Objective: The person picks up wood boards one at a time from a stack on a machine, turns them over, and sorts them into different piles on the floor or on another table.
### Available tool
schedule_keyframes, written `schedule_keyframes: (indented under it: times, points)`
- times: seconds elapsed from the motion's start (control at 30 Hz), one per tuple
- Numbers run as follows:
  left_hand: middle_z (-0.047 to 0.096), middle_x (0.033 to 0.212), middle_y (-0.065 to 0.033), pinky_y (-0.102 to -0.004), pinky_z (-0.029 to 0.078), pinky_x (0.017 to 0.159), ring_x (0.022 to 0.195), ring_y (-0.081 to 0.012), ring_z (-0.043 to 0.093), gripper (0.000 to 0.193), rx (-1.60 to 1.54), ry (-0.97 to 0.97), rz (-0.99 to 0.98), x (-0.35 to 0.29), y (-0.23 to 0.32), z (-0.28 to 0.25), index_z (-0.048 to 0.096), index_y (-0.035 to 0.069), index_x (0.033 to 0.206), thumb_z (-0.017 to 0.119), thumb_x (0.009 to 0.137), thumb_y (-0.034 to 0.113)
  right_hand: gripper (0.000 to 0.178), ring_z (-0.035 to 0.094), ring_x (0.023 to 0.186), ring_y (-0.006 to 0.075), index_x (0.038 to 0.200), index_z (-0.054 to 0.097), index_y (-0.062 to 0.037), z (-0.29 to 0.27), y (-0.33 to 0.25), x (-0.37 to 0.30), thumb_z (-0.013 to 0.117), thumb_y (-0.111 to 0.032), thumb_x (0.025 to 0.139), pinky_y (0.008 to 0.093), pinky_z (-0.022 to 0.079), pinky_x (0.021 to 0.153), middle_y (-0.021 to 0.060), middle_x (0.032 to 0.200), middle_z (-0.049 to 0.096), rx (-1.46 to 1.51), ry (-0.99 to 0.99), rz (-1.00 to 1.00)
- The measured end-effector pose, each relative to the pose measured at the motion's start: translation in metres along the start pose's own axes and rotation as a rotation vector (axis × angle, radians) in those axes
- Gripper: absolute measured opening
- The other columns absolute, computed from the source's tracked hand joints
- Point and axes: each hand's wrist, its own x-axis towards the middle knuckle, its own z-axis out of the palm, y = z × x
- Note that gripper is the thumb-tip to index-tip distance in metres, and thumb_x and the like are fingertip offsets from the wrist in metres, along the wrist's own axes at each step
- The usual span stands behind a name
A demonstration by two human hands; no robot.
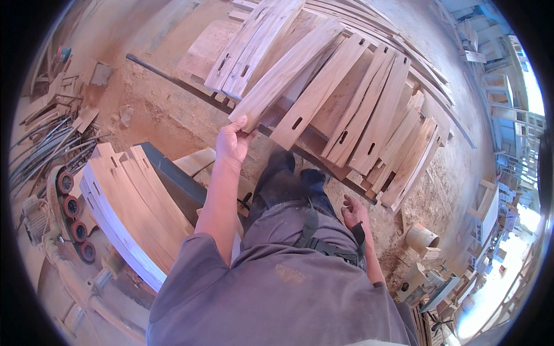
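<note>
My left hand [234,141] is closed on the near end of a wooden board [291,72], thumb on top and fingers curled under its edge. This board lies slanted across a row of similar boards. To its right is a slotted board [323,92], and left of it lies a pale pair of slotted boards [254,52]. My right hand [354,211] hangs low by my right side with loosely bent fingers apart, holding nothing. A split-looking board [360,106] and several more slotted pieces continue the row to the right.
A dark metal rail [179,83] runs under the boards' near ends. At lower left stand a stack of curved wooden pieces [135,202] and a machine with red-rimmed rollers [71,206]. A cylindrical container [421,236] sits at right on the sawdust-covered floor.
</note>
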Motion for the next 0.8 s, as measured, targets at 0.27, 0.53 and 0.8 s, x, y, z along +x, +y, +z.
schedule_keyframes:
  times: [0.27, 0.53, 0.8]
  points:
    - [0.065, 0.133, -0.0217, -0.0406, 0.049, 0.110, 0.126, -0.0327, 0.063, 0.091, 0.944, 0.075, 0.962, -0.046, -0.019, 0.019, 0.043, -0.011, 0.150, 0.092, 0.073, 0.000, 0.051, 0.074, 0.097, 0.0260, 0.139, 0.065, -0.0060, 0.000, -0.004, -0.001, 0.069, -0.011, 0.089, 0.0378, 0.059, 0.088, 0.0169, 0.118, 0.075, -0.031, -0.037, 0.052]
    - [0.066, 0.134, -0.0217, -0.0435, 0.048, 0.111, 0.127, -0.0384, 0.063, 0.083, 0.955, 0.084, 0.983, -0.035, -0.022, 0.009, 0.052, -0.008, 0.142, 0.091, 0.070, 0.003, 0.054, 0.075, 0.097, 0.0314, 0.137, 0.066, -0.0053, -0.005, -0.012, -0.002, 0.069, -0.011, 0.084, 0.0414, 0.059, 0.089, 0.0196, 0.117, 0.075, -0.068, -0.051, 0.014]
    - [0.067, 0.134, -0.0232, -0.0438, 0.050, 0.108, 0.124, -0.0389, 0.065, 0.083, 0.944, 0.126, 0.942, -0.031, -0.024, 0.010, 0.055, -0.009, 0.140, 0.093, 0.067, 0.004, 0.051, 0.074, 0.102, 0.0285, 0.138, 0.065, -0.0048, -0.007, -0.025, -0.001, 0.069, -0.011, 0.088, 0.0385, 0.058, 0.091, 0.0174, 0.118, 0.075, -0.111, -0.065, 0.023]
